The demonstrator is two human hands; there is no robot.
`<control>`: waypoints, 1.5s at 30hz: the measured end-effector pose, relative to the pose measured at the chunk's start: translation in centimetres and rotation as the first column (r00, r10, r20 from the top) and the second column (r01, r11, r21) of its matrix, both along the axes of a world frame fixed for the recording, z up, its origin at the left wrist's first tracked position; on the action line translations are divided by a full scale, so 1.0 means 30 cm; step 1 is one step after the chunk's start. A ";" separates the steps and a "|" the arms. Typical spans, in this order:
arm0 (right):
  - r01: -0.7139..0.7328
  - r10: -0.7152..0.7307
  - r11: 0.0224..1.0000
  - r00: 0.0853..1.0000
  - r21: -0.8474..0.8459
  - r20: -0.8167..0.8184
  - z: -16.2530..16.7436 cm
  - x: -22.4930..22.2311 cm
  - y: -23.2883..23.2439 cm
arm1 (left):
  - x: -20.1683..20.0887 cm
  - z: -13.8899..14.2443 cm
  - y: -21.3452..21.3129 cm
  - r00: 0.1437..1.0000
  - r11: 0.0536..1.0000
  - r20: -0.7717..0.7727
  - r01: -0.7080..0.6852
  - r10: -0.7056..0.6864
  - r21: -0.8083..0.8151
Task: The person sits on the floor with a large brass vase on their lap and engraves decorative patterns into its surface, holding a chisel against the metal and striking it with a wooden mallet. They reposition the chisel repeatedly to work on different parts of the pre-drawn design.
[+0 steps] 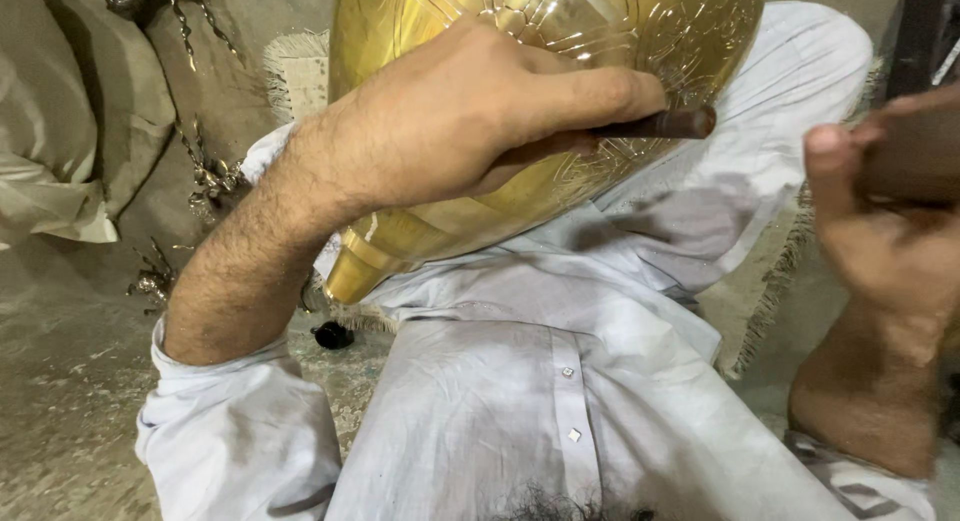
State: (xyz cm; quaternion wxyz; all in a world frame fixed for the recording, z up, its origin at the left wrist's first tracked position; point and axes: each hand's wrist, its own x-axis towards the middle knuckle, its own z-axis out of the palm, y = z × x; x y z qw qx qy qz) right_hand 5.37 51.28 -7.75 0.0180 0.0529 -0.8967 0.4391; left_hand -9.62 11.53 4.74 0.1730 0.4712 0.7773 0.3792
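White garment (560, 401), buttoned down the front and smudged grey in places, fills the near centre of the view; its rolled left sleeve (235, 421) sits at near left. Left hand (470, 116) lies across the flank of a large brass vessel (560, 41); the fingers (590, 91) are curled and pressed together around a dark rod-shaped tool (650, 126), whose tip shows beyond the forefinger and rests against the engraved metal. Brass vessel position: centre, far side, propped on the lap and tilted, with its narrow neck (355, 271) pointing down toward near left; the body carries fine incised line patterns (polished, gold-coloured, reflective). Right hand (880, 221) is raised at the right edge, well apart from the vessel; its fingers are closed around a dark brown handle-like object (915, 156), blurred, so its kind cannot be told. Fringed mat (770, 281) shows beneath the legs at right and again at far left of the vessel. Small black object (333, 335) lies on the dusty floor (70, 381) just below the neck; crumpled beige sacking (60, 131) and dark metal scraps (210, 176) occupy the far left.
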 end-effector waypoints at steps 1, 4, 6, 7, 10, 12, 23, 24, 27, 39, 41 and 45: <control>-0.003 0.002 0.999 1.000 0.041 0.006 -0.004 -0.009 0.012 | 0.003 -0.005 -0.006 1.000 1.000 0.003 -0.018 0.018 -0.004; 0.018 -0.031 0.979 0.998 0.201 0.061 -0.003 -0.052 0.011 | 0.021 -0.007 -0.028 0.997 0.982 0.044 -0.076 0.069 0.172; 0.005 -0.022 0.965 0.998 0.263 0.061 0.021 -0.086 -0.020 | 0.048 -0.009 -0.030 0.983 0.966 0.094 -0.174 0.159 0.189; -0.010 -0.002 0.962 0.999 0.274 0.044 0.043 -0.103 -0.043 | 0.066 -0.008 -0.030 0.969 0.957 0.123 -0.232 0.213 0.174; -0.109 0.136 0.952 0.988 0.285 -0.079 0.128 -0.141 -0.123 | 0.124 -0.020 -0.011 0.925 0.916 0.132 -0.374 0.357 0.142; -0.159 0.217 0.903 0.971 0.399 -0.103 0.163 -0.179 -0.162 | 0.138 -0.026 -0.018 0.922 0.919 0.147 -0.377 0.359 0.116; -0.172 0.139 0.965 0.975 0.196 0.170 0.086 -0.219 0.030 | 0.130 -0.022 -0.017 0.945 0.942 0.113 -0.319 0.308 0.105; -0.169 0.135 0.965 0.976 0.202 0.170 0.086 -0.224 0.039 | 0.136 -0.022 -0.017 0.938 0.935 0.117 -0.338 0.326 0.106; -0.172 0.141 0.964 0.977 0.204 0.159 0.106 -0.230 0.035 | 0.163 -0.037 -0.017 0.914 0.912 0.133 -0.396 0.382 0.104; 0.100 -0.067 0.983 0.977 -0.155 0.202 0.110 -0.246 -0.088 | 0.265 -0.127 -0.206 0.538 0.417 0.441 -0.841 0.719 0.345; 0.261 -0.159 0.896 0.944 -0.360 0.289 0.063 -0.212 -0.153 | 0.274 -0.128 -0.204 0.566 0.465 0.492 -0.824 0.662 0.323; 0.442 -0.174 0.727 0.858 -0.525 0.483 -0.008 -0.122 -0.265 | 0.240 -0.116 -0.152 0.772 0.719 0.406 -0.620 0.489 0.313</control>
